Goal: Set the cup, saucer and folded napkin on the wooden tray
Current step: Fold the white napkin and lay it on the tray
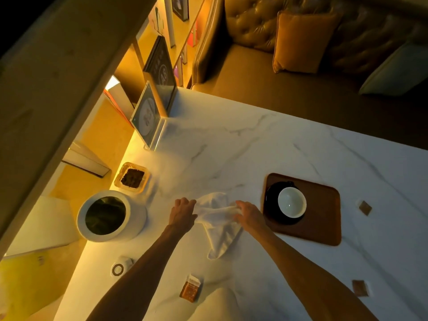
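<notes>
A white cloth napkin [220, 230] lies crumpled on the marble table, partly lifted at its far edge. My left hand [183, 212] pinches its left corner and my right hand [249, 214] grips its right corner, the cloth stretched between them. To the right sits the dark wooden tray [324, 216]. On the tray's left half a black saucer [272, 212] carries a white cup [291, 202], upright and empty.
A white round pot [136, 216] with a dark inside stands at the left, a glass dish of dark bits [132, 177] behind it. Acrylic sign holders [148, 117] stand at the back left. Small packets [190, 288] [365, 207] [360, 287] lie on the marble table [254, 147]. A leather sofa lies beyond.
</notes>
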### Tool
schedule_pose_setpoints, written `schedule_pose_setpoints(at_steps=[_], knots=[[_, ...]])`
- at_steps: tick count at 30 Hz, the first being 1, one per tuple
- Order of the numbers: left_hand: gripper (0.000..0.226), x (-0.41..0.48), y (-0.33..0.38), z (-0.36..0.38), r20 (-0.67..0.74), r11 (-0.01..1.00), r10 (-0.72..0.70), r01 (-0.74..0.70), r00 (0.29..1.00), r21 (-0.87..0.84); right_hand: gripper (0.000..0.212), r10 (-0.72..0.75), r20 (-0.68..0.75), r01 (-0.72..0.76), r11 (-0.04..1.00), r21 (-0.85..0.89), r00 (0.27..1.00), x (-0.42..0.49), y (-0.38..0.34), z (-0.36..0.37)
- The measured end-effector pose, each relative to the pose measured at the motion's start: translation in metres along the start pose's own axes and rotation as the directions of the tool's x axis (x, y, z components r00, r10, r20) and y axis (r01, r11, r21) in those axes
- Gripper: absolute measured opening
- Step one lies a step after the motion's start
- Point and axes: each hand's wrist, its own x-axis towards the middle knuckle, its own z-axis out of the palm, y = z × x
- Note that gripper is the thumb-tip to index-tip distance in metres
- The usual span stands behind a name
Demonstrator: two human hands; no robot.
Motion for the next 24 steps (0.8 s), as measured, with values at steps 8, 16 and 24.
schedule_pose_setpoints(at_steps=[8,16,24], knots=[[0.028,-0.012,-0.010,0.001,-0.054,0.999,-0.027,0.029,0.998,0.027,0.023,-0.023,-0.083,0.024,1.000,0.013,0.996,-0.004,-0.006,-0.002],[0.023,-0.046,0.001,-0.030,-0.176,0.987,0.038,-0.065,0.984,-0.150,0.019,-0.077,-0.241,0.120,0.978,0.169,0.968,-0.048,0.000,-0.030],[0.020,-0.080,0.048,-0.115,-0.236,0.872,0.129,-0.223,0.963,-0.435,0.018,-0.129,-0.462,0.236,0.955,0.180,0.877,-0.105,0.007,-0.103]])
